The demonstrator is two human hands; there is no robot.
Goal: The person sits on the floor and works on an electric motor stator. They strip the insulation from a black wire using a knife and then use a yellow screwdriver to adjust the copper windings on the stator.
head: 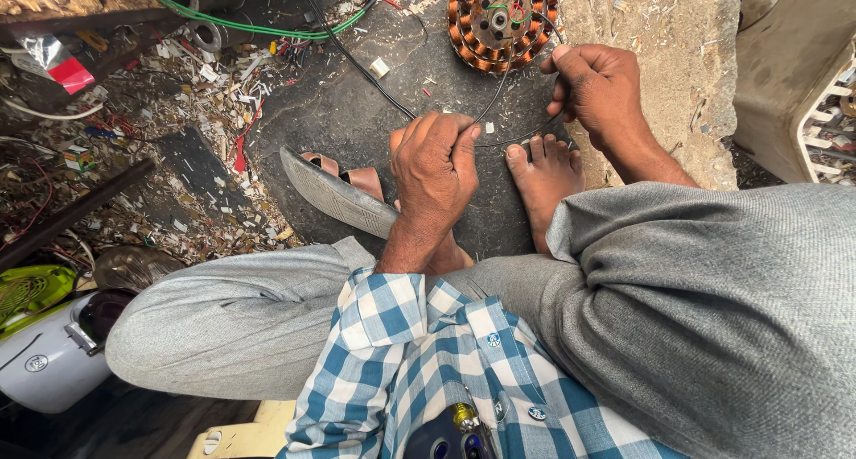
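Over the dark floor between your knees, your left hand [434, 169] is curled shut, pinching a thin black wire [513, 140] between thumb and fingers. Your right hand [596, 89] is closed too, gripping the same wire further along, just below the copper-wound stator [464, 22]. The wire runs from the stator down through both hands, slack in a loop above your bare foot [542, 181]. A sandal [334, 191] lies tipped on edge beside your left hand.
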